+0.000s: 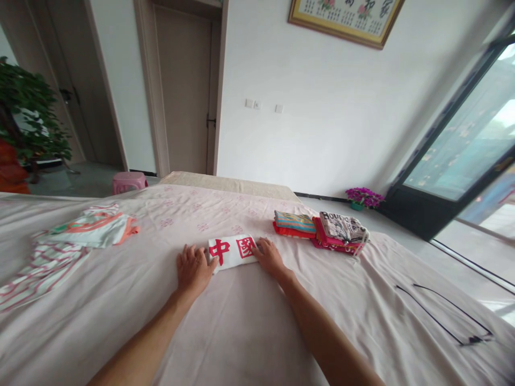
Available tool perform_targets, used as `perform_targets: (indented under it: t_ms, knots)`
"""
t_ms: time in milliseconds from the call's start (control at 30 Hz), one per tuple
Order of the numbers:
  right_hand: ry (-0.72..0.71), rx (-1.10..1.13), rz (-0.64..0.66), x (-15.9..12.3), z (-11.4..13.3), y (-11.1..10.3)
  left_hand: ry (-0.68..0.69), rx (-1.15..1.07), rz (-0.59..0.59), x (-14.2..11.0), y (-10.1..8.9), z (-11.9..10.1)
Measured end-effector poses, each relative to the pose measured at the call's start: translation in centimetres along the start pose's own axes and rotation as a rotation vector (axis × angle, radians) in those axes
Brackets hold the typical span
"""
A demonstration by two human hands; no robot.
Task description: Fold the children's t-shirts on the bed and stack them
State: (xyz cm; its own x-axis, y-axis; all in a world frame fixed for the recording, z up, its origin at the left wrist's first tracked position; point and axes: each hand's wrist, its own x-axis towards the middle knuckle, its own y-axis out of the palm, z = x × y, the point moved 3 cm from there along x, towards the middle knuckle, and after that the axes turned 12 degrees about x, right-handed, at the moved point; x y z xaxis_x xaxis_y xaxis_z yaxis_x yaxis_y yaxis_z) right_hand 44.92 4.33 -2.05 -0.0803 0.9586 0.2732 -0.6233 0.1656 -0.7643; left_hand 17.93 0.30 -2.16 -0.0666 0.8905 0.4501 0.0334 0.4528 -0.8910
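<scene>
Room: A white wall (261, 145) is fitted with switch plates and hung with a framed panel (341, 38) of characters and painted flowers; a brown door (185, 86) is set to its left, and a dark-framed glass door (462, 134) is seen at the right.
Floor edges: A leafy plant (30, 102) and a pink stool (129, 181) are placed at the left; purple flowers (362, 197) are stood by the wall at the right.
Sheet: The wide surface is covered by a pale pink sheet (233, 332), creased and printed with small flowers.
White folded cloth: A compact white bundle (233, 261), marked with two large red characters, is laid flat on the sheet between the hands.
Left hand: The bundle's left end is touched by the thumb of the left hand (193, 268); its fingers are spread apart on the sheet.
Right hand: The opposite end is covered by the fingers of the right hand (270, 258); whether the cloth is pinched cannot be told.
Folded stacks: A striped-topped stack (295, 222) and a print-topped stack (341, 230) are set side by side, beyond the right hand.
Loose clothes: Striped and white clothes (100, 230) are spread at the left.
Glasses: Dark, thin glasses (475, 339) are laid at the right.
</scene>
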Motion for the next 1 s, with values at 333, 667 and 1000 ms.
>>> perform_targets:
  t_ms: [333,667,1000]
  knots:
    - [-0.02,0.355,-0.091,-1.5,1.2,-0.8,-0.081,-0.817,0.201,1.3,0.6,0.2]
    - [0.07,1.246,-0.196,-2.1,2.9,-1.4,-0.257,-1.694,0.401,1.0,-0.4,-1.6]
    - [0.159,0.996,-0.201,-2.0,1.9,-0.9,-0.209,-1.195,0.238,1.5,-0.2,-0.3]
